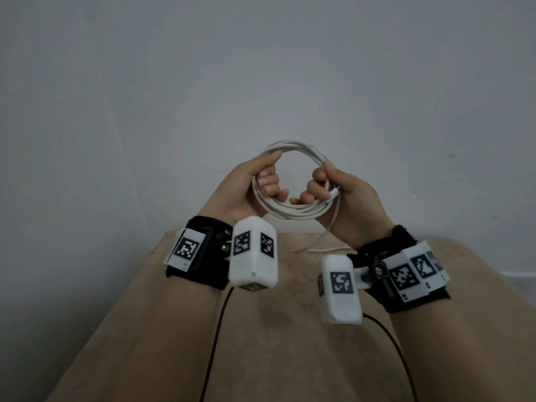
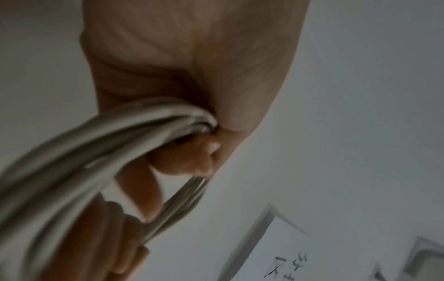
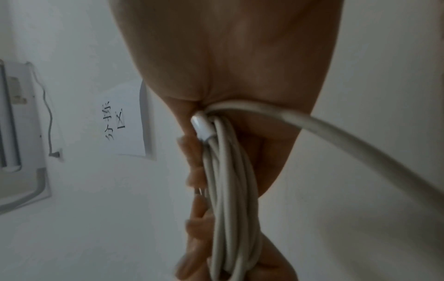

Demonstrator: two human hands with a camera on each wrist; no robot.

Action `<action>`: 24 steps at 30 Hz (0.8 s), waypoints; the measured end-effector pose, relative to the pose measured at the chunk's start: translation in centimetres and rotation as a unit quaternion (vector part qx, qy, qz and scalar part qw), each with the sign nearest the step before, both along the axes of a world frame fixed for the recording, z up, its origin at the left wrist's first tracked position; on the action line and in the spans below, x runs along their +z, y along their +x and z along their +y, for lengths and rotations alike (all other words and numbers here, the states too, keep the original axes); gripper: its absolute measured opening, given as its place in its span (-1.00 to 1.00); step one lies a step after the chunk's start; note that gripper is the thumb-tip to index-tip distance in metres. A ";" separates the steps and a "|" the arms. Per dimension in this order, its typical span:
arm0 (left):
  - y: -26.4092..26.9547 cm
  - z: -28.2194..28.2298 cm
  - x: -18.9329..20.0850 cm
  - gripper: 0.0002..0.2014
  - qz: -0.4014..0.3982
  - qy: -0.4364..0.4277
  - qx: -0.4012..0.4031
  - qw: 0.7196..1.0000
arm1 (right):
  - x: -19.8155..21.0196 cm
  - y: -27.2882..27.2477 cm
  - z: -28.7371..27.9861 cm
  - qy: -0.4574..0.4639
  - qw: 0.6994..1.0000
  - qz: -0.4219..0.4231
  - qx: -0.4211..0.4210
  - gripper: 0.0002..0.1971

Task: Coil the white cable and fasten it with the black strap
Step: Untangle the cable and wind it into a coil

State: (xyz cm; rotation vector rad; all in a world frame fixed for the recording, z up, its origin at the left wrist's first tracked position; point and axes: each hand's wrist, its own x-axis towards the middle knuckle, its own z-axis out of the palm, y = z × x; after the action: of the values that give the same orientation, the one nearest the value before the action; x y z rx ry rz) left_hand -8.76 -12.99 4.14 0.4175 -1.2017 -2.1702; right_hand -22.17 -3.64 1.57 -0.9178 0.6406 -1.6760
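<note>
The white cable [image 1: 293,211] is wound into a round coil of several loops, held up in front of the wall. My left hand [image 1: 255,181] grips the coil's left side, fingers curled through the ring, as the left wrist view shows on the cable bundle [image 2: 100,140]. My right hand [image 1: 333,187] grips the right side, with a white connector [image 1: 333,195] under its fingers; the right wrist view shows that plug [image 3: 200,126] pressed against the loops [image 3: 230,209]. A loose tail [image 1: 316,245] hangs down to the table. No black strap is in view.
A beige table top [image 1: 261,329] lies below my hands, its far edge against a plain grey wall [image 1: 261,68]. Black wires [image 1: 217,329] run from the wrist cameras. A paper sign [image 3: 125,121] and a wall unit [image 3: 14,133] show in the right wrist view.
</note>
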 end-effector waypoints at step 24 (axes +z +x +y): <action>1.7 0.3 -0.8 -0.63 -0.215 -0.205 -0.173 0.939 | 0.8 0.0 1.8 0.104 0.952 0.284 0.037 -0.70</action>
State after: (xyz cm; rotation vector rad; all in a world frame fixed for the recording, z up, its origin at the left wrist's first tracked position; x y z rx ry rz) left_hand -7.04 -12.69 3.37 0.5454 -2.0580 -2.0827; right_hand -22.19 -1.82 2.39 -1.2616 1.1289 -1.2402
